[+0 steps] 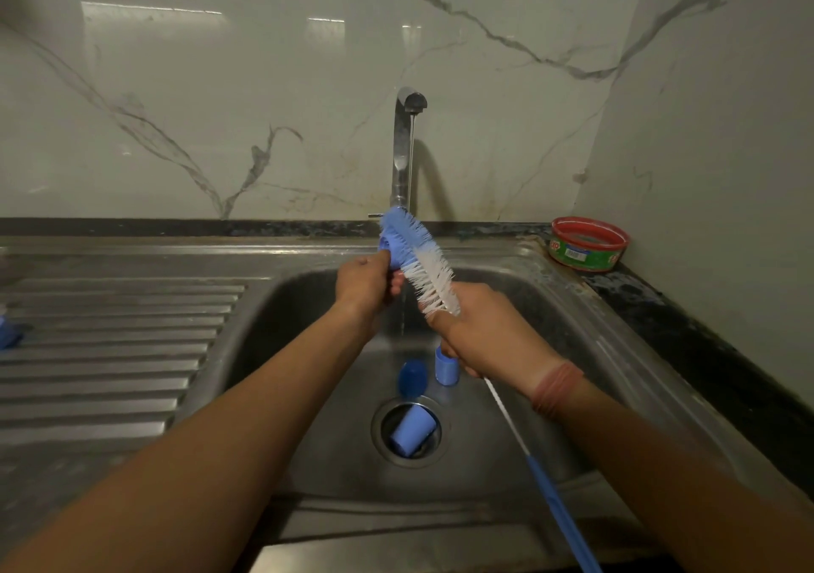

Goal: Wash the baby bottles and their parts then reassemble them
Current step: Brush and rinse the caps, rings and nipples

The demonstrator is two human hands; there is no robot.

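Scrubbing above the sink [506,418]: my left hand [363,284] grips a blue bottle part [396,252] under the tap [403,149], my right hand [489,330] is wrapped round the bottle brush [423,260] just below its bristles. Brush axis runs diagonally, head pointing up-left toward the tap and touching the part, handle trailing down-right; left hand is nearer the part. Three more blue pieces lie below, around the drain [412,429].

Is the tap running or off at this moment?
Running. A thin stream of water falls from the tap spout, past the bottle brush, down into the sink between the hands.
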